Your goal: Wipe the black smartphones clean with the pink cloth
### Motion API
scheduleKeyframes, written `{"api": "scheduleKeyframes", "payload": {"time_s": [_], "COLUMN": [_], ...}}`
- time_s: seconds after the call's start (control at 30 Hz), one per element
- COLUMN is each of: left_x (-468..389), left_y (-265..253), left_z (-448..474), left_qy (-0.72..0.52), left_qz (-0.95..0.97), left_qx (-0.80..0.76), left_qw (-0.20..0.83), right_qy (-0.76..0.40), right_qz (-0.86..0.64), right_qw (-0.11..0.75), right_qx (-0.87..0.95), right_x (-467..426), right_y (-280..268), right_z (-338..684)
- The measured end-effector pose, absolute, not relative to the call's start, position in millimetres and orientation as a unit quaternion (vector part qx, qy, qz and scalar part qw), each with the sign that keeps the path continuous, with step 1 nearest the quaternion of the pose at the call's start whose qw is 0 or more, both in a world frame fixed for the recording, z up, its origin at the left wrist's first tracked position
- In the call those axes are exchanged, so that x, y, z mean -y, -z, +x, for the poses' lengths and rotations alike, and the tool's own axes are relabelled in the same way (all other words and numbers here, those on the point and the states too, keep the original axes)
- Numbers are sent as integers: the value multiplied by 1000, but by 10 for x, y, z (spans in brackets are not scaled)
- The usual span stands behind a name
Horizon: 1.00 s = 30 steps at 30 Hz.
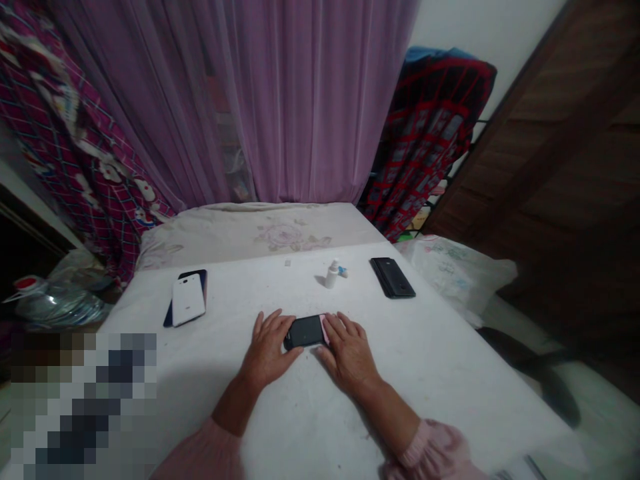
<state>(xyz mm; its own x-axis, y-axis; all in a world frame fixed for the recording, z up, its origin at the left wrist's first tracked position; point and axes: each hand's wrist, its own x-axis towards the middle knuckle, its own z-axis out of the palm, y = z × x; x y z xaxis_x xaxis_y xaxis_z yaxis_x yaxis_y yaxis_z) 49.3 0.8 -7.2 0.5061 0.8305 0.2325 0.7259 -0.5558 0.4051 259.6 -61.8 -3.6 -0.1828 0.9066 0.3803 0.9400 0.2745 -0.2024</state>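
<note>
A dark smartphone (pixel 306 331) lies sideways on the white-covered table between my hands, its screen facing up. My left hand (pixel 269 345) grips its left end, with the thumb along the near edge and the fingers at the far edge. At the other end, my right hand (pixel 349 347) presses a small pink cloth (pixel 326 328) against the phone; most of the cloth is hidden under the fingers. Beyond the phone stands a small white spray bottle (pixel 331 275), with a little blue and white item (pixel 343 271) beside it.
To the left, a white phone (pixel 189 300) rests on a dark one. Stacked black phones (pixel 393 277) lie at the right. A plastic bag (pixel 455 273) hangs by the table's right edge, and a large water bottle (pixel 60 300) stands off the left side. Purple curtains (pixel 310 100) hang behind.
</note>
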Motion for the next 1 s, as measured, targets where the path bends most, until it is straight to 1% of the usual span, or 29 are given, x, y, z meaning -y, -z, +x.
{"api": "scheduleKeyframes", "payload": {"time_s": [0.2,0.4,0.53,0.8,1.0], "left_x": [0,-8,9,19,2], "left_y": [89,80,76,125,139], "left_z": [499,495,511,524,518], "left_qy": [-214,-206,-217,-254,-249], "left_qz": [857,860,855,851,855], "left_qx": [-450,-446,-454,-451,-445], "left_qw": [131,136,121,93,100], "right_qy": [48,33,33,27,26], "right_qz": [-607,-615,-625,-639,-647], "right_qw": [209,192,191,127,138], "right_qx": [765,764,756,758,749], "right_x": [900,568,453,878,630], "right_y": [101,109,107,84,97], "right_z": [2603,2556,2536,2573,2526]}}
